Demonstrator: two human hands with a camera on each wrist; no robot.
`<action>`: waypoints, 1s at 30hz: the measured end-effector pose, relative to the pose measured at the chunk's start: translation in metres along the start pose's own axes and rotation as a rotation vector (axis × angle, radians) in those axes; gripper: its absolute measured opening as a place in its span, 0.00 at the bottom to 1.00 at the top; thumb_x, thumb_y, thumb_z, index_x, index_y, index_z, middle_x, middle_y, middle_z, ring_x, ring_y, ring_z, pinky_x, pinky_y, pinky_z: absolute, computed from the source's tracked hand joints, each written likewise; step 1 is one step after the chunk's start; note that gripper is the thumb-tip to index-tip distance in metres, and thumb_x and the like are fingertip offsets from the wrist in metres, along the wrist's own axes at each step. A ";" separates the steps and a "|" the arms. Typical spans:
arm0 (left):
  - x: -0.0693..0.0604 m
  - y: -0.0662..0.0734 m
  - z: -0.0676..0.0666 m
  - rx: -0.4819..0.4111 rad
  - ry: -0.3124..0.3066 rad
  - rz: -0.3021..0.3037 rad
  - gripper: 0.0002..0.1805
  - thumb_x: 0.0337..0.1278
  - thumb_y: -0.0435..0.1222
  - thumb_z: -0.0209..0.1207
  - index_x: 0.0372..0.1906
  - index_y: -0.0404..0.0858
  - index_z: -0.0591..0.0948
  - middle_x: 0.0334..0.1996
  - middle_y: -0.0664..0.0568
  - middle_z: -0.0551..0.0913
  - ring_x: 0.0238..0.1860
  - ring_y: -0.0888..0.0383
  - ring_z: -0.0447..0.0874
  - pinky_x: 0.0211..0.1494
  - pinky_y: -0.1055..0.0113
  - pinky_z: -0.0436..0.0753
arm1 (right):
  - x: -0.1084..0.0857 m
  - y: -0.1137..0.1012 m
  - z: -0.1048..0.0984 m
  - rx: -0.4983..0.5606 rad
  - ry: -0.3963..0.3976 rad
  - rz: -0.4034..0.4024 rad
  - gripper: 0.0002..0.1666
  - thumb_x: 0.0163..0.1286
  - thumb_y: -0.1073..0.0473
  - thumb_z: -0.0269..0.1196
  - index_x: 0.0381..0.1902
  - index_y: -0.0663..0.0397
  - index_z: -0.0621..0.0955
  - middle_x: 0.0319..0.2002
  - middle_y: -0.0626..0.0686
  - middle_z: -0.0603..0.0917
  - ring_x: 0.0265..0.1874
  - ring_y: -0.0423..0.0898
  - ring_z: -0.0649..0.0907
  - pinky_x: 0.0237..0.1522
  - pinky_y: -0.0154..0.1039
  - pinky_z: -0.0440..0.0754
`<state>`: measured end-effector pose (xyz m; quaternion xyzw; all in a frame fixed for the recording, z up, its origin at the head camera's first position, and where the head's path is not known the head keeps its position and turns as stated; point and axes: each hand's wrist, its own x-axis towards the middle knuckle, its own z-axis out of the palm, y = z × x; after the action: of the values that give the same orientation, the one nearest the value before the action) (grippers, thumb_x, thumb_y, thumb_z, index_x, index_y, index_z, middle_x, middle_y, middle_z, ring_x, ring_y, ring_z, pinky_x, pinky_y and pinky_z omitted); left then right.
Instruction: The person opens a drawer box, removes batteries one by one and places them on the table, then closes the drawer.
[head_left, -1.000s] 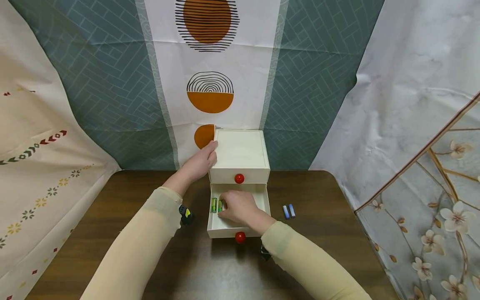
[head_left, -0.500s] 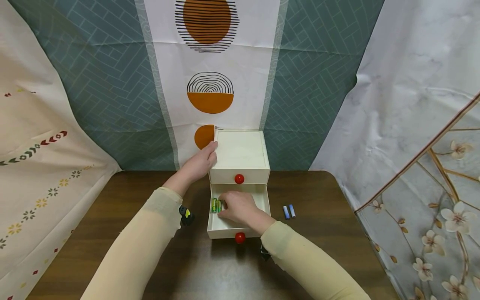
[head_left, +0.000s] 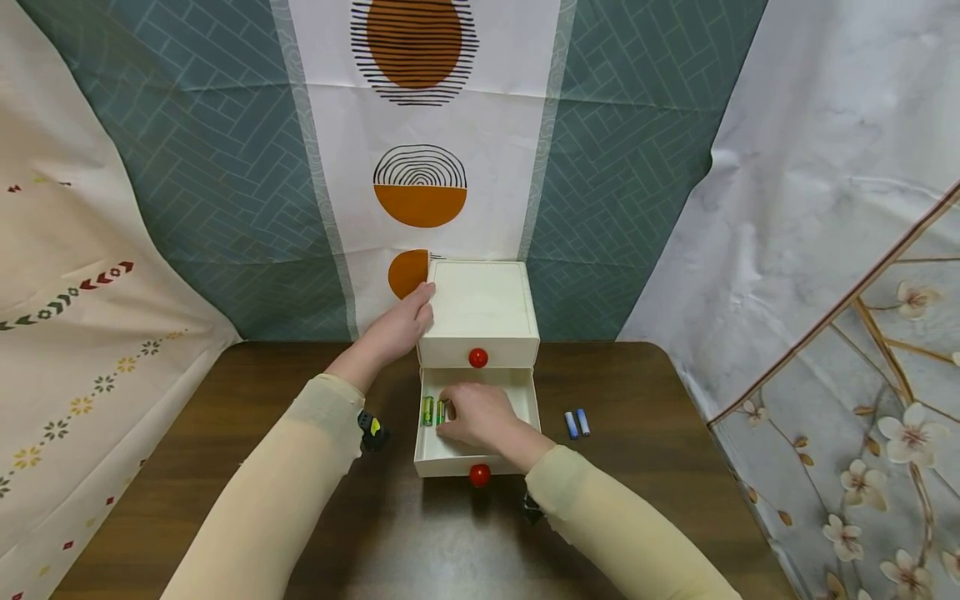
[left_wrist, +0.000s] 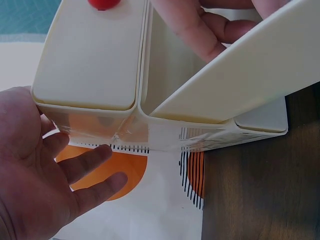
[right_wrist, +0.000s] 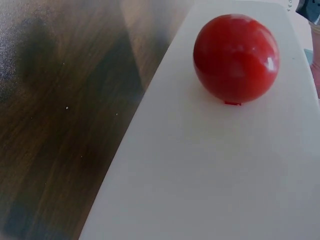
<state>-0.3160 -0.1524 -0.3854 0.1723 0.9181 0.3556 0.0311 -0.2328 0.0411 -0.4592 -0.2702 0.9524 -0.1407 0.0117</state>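
1. Evidently, the right hand (head_left: pixel 483 414) pinches the nearer green battery (head_left: pixel 441 412) between curled fingers and thumb; whether it touches the drawer floor cannot be told.
2. That battery is a slim green cylinder with yellowish tints, its length running front to back.
3. Just beside it, parallel and apart, the other green battery (head_left: pixel 428 411) looks alike, near the left wall of the pulled-out lower drawer (head_left: pixel 450 469).
4. The left hand (head_left: pixel 401 321), its fingers extended and spread, rests at the left side of the white cabinet (head_left: pixel 480 300).
5. The upper drawer (head_left: pixel 442 353) sits closed; each drawer front bears a round, glossy red knob (head_left: pixel 478 357).
6. Farther right, two blue-and-white batteries (head_left: pixel 572 425) lie side by side on the dark wooden bench (head_left: pixel 637 467).
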 end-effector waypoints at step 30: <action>-0.001 0.002 0.000 -0.014 0.000 -0.006 0.35 0.92 0.44 0.36 0.91 0.36 0.51 0.91 0.43 0.46 0.90 0.46 0.46 0.89 0.49 0.50 | -0.037 0.015 -0.033 0.097 0.047 0.009 0.23 0.67 0.49 0.79 0.57 0.46 0.90 0.32 0.36 0.84 0.31 0.38 0.80 0.33 0.39 0.78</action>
<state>-0.3140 -0.1513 -0.3837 0.1696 0.9160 0.3619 0.0334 -0.2121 0.0812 -0.4332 -0.2618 0.9456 -0.1930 0.0031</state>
